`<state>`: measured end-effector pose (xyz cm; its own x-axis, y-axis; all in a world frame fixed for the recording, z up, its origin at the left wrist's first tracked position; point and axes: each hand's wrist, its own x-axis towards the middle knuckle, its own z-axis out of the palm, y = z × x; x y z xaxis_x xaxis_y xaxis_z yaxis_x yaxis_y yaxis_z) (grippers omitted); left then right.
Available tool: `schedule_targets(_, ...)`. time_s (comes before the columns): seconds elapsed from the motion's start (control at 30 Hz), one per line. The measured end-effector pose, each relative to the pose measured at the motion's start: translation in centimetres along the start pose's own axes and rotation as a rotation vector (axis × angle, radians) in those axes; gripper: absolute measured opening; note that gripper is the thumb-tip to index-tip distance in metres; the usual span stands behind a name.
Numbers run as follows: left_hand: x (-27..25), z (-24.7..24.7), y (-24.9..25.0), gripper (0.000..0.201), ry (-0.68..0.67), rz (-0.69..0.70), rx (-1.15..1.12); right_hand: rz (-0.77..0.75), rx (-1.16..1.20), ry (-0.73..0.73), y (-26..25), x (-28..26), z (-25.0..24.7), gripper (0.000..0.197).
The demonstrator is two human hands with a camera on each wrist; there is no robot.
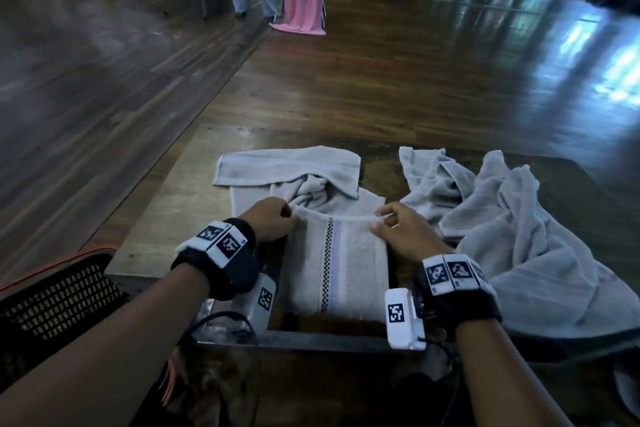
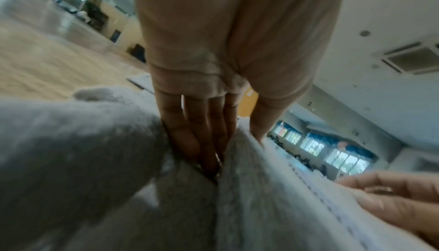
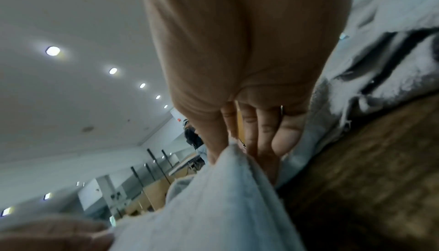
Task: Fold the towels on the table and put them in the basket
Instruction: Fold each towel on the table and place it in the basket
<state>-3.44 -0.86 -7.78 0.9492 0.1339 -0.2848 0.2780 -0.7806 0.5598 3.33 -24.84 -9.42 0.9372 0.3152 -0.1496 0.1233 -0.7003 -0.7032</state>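
Half-folded grey towel (image 1: 337,260) flat on the worktop (image 1: 180,204), directly between the two hands, with its checkered stripe running from the near edge away toward the fold line. Left hand (image 1: 273,220) pinching the far-left corner of the upper layer, thumb on top and fingers (image 2: 197,142) tucked under the cloth. Right hand (image 1: 401,230) pinching the far-right corner of the same edge, thumb over, fingers (image 3: 263,142) beneath. Held edge stretched straight across from hand to hand, crosswise to the stripe. Beyond both hands, the rest of this towel bunched and doubled over, far flap (image 1: 287,166) lying across.

Long axis of the towel pointing straight away from the hands, so the coming fold probably a pull or lay along that axis, both hands equally near and moving together. Uneven pull likely to skew the stripe.

Unfolded towels (image 1: 512,225) heaped just right of the right hand. Black mesh basket (image 1: 59,298) below and to the left of the left hand, off the worktop edge, nearer the left hand for the later drop.
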Motion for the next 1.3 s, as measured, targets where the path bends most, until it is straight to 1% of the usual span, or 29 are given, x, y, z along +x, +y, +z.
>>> schedule_targets(0.1,1.0,1.0,-0.7,0.023,0.100,0.022,0.037,-0.012,-0.114,0.024,0.1,0.5,0.5,0.027)
schedule_targets(0.27,2.2,2.0,-1.1,0.024,0.133,0.029,0.112,-0.087,-0.173,0.069,0.5,1.1,0.4,0.013)
schedule_targets(0.37,2.3,2.2,-0.4,0.025,0.182,0.139,0.172,-0.107,-0.174,0.082,0.8,1.2,0.2,0.016)
schedule_targets(0.47,2.3,2.4,0.2,0.020,0.182,0.241,0.271,-0.136,-0.195,0.086,1.0,1.0,0.2,0.023)
schedule_targets(0.6,2.3,2.1,0.4,0.013,0.189,0.207,0.214,-0.211,-0.219,0.086,0.7,0.5,0.1,0.029)
schedule_targets(0.73,2.2,2.0,0.4,0.010,0.230,0.177,0.183,-0.262,-0.257,0.129,0.3,0.1,-0.1,0.018)
schedule_targets(0.87,2.2,2.1,0.3,0.011,0.289,0.146,0.194,-0.258,-0.309,0.178,0.2,0.1,0.0,0.016)
schedule_targets(0.93,2.1,2.0,0.4,0.012,0.287,0.133,0.214,-0.295,-0.384,0.193,-0.1,0.1,0.4,0.012)
schedule_targets(0.97,2.0,2.0,0.6,0.013,0.290,0.145,0.235,-0.323,-0.436,0.197,-0.2,0.0,0.8,0.009)
schedule_targets(1.03,1.4,2.1,1.0,0.015,0.333,0.236,0.295,-0.369,-0.584,0.216,-0.4,-0.4,1.6,0.003)
schedule_targets(1.1,0.5,2.2,1.8,0.017,0.368,0.370,0.329,-0.376,-0.714,0.255,-0.3,-0.9,2.3,0.015)
schedule_targets(1.17,-0.7,2.5,2.7,0.018,0.328,0.442,0.378,-0.368,-0.799,0.307,-0.6,-1.5,2.7,0.020)
schedule_targets(1.2,-1.3,2.8,3.1,0.020,0.282,0.443,0.444,-0.361,-0.825,0.321,-0.9,-2.0,2.8,0.020)
schedule_targets(1.27,-2.2,4.0,2.9,0.031,0.164,0.399,0.574,-0.354,-0.853,0.305,-1.3,-3.0,3.4,0.023)
schedule_targets(1.3,-2.6,4.7,2.5,0.039,0.095,0.356,0.582,-0.349,-0.855,0.285,-1.3,-3.6,3.9,0.026)
